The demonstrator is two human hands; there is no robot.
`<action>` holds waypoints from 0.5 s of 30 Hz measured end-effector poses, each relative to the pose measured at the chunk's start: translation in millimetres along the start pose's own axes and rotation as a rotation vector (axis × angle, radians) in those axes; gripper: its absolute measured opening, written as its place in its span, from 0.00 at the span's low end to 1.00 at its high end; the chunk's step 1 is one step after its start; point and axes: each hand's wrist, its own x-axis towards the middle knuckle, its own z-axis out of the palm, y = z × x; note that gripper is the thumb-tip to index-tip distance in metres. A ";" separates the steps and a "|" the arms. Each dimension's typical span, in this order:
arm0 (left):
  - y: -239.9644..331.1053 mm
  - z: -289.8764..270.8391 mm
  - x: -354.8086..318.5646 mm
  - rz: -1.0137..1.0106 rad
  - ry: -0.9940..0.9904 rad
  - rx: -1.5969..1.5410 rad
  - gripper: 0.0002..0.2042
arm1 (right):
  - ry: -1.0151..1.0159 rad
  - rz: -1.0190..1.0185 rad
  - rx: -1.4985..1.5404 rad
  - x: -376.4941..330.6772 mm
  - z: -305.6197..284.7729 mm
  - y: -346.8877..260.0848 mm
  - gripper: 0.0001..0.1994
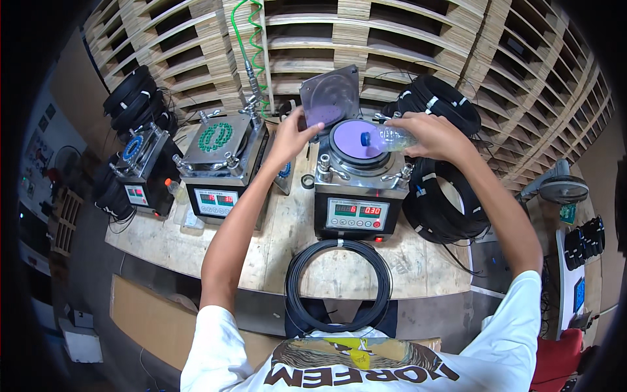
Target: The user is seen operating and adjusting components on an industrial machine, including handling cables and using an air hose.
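My right hand is closed round a clear plastic bottle. The bottle lies nearly level, its blue-capped end over the round purple pad of the right-hand polishing machine. Whether any liquid leaves it is too small to tell. At the pad's far left, my left hand grips the lower left edge of a tilted square plate. That plate is grey, with a purple tint across its lower part. Its lower edge is close behind the pad; contact cannot be made out.
Two more machines stand to the left, one with a green-ringed fixture, one with a blue-ringed fixture. An orange-capped bottle is between them. Black cable coils flank the right machine; another coil overhangs the wooden table's front edge.
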 end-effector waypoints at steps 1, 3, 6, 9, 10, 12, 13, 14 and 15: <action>-4.9 0.7 3.0 0.001 -0.001 -0.005 0.22 | -0.002 0.004 -0.003 1.9 -5.1 -2.5 0.33; -13.6 0.1 8.7 -0.078 -0.149 0.044 0.15 | -0.044 -0.113 -0.221 8.7 -12.1 -8.8 0.32; -25.4 -0.3 9.7 -0.044 -0.122 -0.001 0.10 | -0.027 -0.188 -0.340 25.5 -10.5 -18.9 0.29; -11.7 2.0 9.7 -0.051 -0.129 0.075 0.10 | 0.011 -0.296 -0.408 41.6 -10.9 -21.7 0.24; -8.3 2.5 9.3 -0.053 -0.128 0.135 0.10 | 0.013 -0.292 -0.408 48.2 -10.9 -23.9 0.24; -6.7 2.4 8.6 -0.052 -0.110 0.135 0.10 | 0.035 -0.281 -0.500 64.6 -9.3 -29.7 0.22; -7.5 -0.3 6.9 -0.057 -0.089 0.135 0.10 | 0.038 -0.282 -0.498 74.5 -9.1 -34.3 0.22; -4.8 -2.0 6.3 -0.059 -0.094 0.165 0.09 | 0.039 -0.289 -0.494 83.4 -9.4 -35.9 0.21; -1.9 -2.6 5.3 -0.056 -0.097 0.169 0.09 | 0.041 -0.297 -0.490 91.3 -10.2 -36.4 0.21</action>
